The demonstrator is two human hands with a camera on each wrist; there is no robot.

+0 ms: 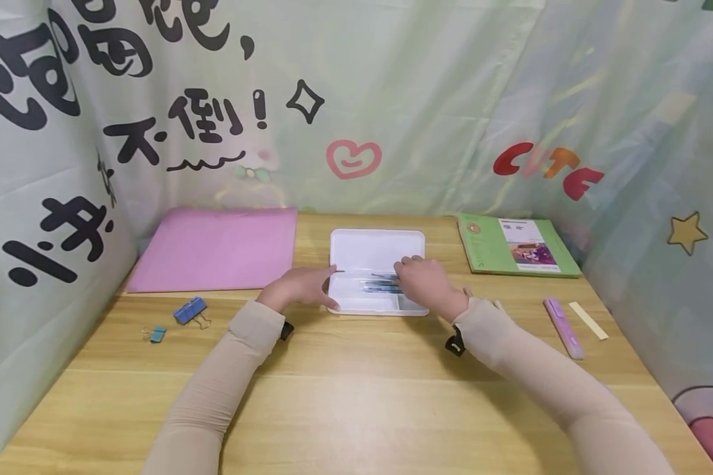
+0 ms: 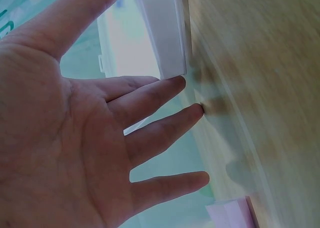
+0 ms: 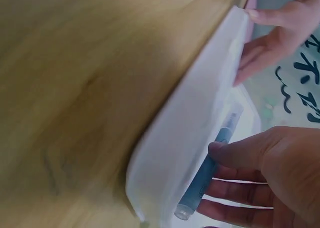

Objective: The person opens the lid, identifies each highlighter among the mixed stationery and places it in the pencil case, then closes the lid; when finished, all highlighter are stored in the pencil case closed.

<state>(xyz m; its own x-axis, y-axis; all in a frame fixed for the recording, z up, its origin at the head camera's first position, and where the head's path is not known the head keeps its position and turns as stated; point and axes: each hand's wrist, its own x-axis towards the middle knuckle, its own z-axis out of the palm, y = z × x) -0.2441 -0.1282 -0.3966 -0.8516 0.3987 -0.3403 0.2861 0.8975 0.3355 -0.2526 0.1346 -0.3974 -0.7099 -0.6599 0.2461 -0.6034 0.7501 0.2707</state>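
A white plastic case (image 1: 377, 249) lies with its lid raised on the table, several slim pens (image 1: 381, 285) in its tray. My left hand (image 1: 300, 287) is at the case's left end, fingers spread and nearly straight. In the left wrist view, a fingertip touches the corner of the white case (image 2: 167, 48). Over the tray's right side is my right hand (image 1: 428, 284). The right wrist view shows its thumb and fingers pinching a blue pen (image 3: 202, 180) with clear ends, at the white case (image 3: 185, 113). The palm side of the right hand is hidden in the head view.
A pink folder (image 1: 216, 251) lies at the back left, with a blue binder clip (image 1: 190, 310) and a small teal clip (image 1: 158, 334) before it. To the right are a green pad (image 1: 487, 247), a purple pen-shaped item (image 1: 563, 328) and a cream strip (image 1: 588, 320).
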